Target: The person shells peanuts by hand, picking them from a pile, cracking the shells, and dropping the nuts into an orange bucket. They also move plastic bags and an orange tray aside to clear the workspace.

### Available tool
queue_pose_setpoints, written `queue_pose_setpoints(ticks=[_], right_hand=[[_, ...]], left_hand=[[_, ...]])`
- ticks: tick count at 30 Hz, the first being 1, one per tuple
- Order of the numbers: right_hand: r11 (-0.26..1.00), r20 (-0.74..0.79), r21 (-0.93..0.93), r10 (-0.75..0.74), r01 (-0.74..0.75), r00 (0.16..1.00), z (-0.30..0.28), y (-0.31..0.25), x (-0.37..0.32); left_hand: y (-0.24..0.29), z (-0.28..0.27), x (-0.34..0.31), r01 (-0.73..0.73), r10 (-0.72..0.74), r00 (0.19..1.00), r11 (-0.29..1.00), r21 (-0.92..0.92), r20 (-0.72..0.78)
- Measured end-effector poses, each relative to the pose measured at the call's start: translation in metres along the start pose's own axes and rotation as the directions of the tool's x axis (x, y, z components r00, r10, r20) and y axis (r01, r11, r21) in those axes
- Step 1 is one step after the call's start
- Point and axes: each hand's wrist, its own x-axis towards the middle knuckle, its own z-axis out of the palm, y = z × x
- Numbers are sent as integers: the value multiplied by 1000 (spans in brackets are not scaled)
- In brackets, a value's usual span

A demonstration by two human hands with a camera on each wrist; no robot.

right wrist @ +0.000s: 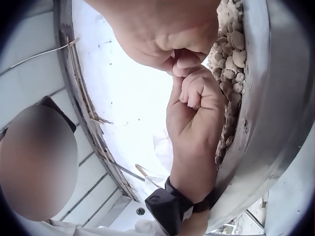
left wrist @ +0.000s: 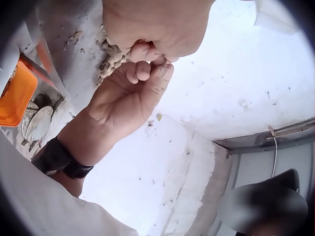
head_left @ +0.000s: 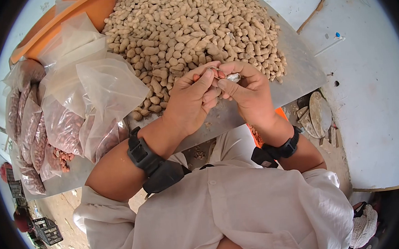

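Note:
Both hands meet at the near edge of a large pile of unshelled peanuts. The left hand has thumb and fingers curled inward, pinching a small peanut with reddish kernels where the fingertips meet. From the other side the right hand pinches at the same spot, and a pale, shiny piece shows between its thumb and forefinger. In the left wrist view the left hand and right hand touch at the fingertips. The right wrist view shows the right hand above the left hand, the peanut mostly hidden.
Clear plastic bags of reddish kernels stand at the left of the metal table, with loose kernels beside them. Behind the bags is an orange basin. Below the table's edge sits an orange container. Black crates are on the floor.

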Motion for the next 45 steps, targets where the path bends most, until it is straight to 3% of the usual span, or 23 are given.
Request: queue_pose_setpoints(ticks=[3, 5, 6, 9, 12, 15, 17, 18, 20, 22, 25, 27, 29, 32, 35, 38, 40, 43, 45], right_hand=[[885, 65, -392, -248, 253, 967, -3, 3, 3], [610, 233, -635, -434, 474, 870, -1, -7, 4], [427, 335, -711, -492, 559, 803, 1, -11, 5], [282, 449, -719, -509, 636, 734, 3, -10, 7], [234, 455, -748, -500, 621, 737, 3, -10, 8], [461, 371, -671, -468, 580, 802, -4, -26, 10], [856, 185, -434, -222, 282, 957, -23, -31, 5], [961, 129, -263, -59, 91, 990, -35, -35, 1], [992, 70, -122, -12, 20, 997, -69, -35, -9], [957, 21, -277, 98, -88, 995, -108, -46, -28], [758, -132, -567, 303, -323, 944, -161, -59, -58], [465, -153, -841, 286, -277, 946, -185, -60, -72], [168, -155, -966, 241, -199, 958, -199, -59, -83], [151, -102, -983, 40, -107, 994, -190, -61, -75], [369, -87, -928, -93, -47, 992, -158, -58, -47], [364, 122, -917, -131, 162, 984, -130, -55, -9], [386, 106, -915, -52, 118, 993, -111, -50, 15], [314, 201, -928, -32, 201, 979, -88, -32, 54], [173, 238, -955, -37, 241, 971, -93, -16, 72]], left_hand=[[2, -9, 2, 89, -81, 993, 992, -91, 87], [2, -10, 2, 149, -140, 988, 974, -173, 63], [2, -11, 3, 177, -170, 984, 961, -214, 52], [-2, -20, 6, 241, -223, 970, 934, -263, 94], [-3, -20, 7, 230, -205, 972, 930, -288, 114], [3, -14, 6, 239, -227, 971, 937, -254, 76], [6, -11, 5, 192, -191, 981, 960, -201, 26], [7, -11, 5, 170, -172, 985, 970, -175, 2], [6, -15, 7, 137, -136, 991, 975, -173, 17], [6, -18, 7, 115, -113, 993, 980, -163, 23], [4, -16, 7, 115, -115, 993, 981, -158, 10], [2, -14, 7, 131, -135, 991, 974, -185, -11], [0, -16, 8, 129, -131, 991, 974, -185, 3], [1, -13, 8, 115, -123, 992, 976, -183, -31], [2, -15, 8, 110, -116, 993, 975, -193, -19], [4, -15, 7, 109, -113, 994, 972, -206, -5], [4, -16, 7, 109, -109, 994, 974, -198, 13], [5, -21, 7, 116, -108, 992, 981, -154, 59], [5, -19, 6, 126, -118, 991, 985, -121, 70]])
